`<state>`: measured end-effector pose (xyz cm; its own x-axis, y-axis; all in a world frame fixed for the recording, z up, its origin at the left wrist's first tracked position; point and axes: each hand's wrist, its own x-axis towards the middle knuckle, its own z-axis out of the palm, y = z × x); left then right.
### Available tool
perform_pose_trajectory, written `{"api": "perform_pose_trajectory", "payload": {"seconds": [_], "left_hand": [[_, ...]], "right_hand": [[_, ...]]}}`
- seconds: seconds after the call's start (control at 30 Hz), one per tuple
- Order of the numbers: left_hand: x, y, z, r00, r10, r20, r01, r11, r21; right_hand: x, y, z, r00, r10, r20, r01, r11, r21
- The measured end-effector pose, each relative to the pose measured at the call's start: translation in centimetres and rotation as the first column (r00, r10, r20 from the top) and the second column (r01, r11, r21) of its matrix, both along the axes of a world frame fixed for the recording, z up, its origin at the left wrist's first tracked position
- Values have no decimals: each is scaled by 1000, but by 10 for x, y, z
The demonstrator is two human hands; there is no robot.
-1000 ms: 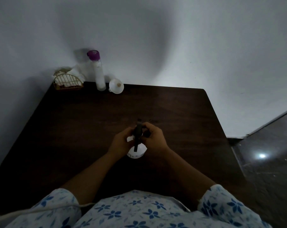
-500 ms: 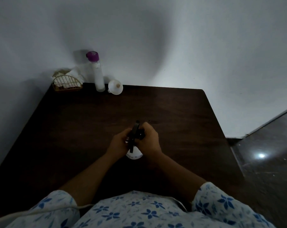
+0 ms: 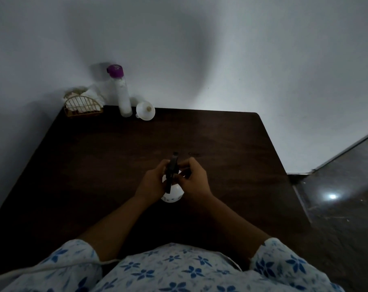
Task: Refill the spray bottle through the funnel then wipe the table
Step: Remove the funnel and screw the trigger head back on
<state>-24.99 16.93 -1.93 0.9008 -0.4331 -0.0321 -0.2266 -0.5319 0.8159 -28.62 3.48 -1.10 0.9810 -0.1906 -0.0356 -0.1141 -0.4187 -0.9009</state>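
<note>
Centre of the frame, on a dark wooden table: a white spray bottle stands upright between two bare hands. The left hand curls around the bottle's shoulder. The right hand has its fingers bent in close, pinching the black trigger head near its collar.

Over the last second the bottle has barely shifted, but the trigger head has swung slightly off straight and the right fingers have taken a new grip. That suggests unscrewing, with the head still seated, so refilling has not begun.

At the upper left, against the wall, stand a white funnel, a tall bottle with a purple cap and a wire basket of cloths — all well apart from the hands.
</note>
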Motion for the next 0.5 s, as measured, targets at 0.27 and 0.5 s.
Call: {"api": "perform_pose_trajectory", "payload": {"seconds": [0.27, 0.5], "left_hand": [[0, 4, -3, 999, 40, -32, -40, 999, -11], [2, 6, -2, 998, 24, -60, -24, 1000, -1]], "right_hand": [[5, 10, -2, 1000, -25, -17, 25, 999, -42], [3, 10, 4, 994, 103, -42, -103, 995, 0]]}}
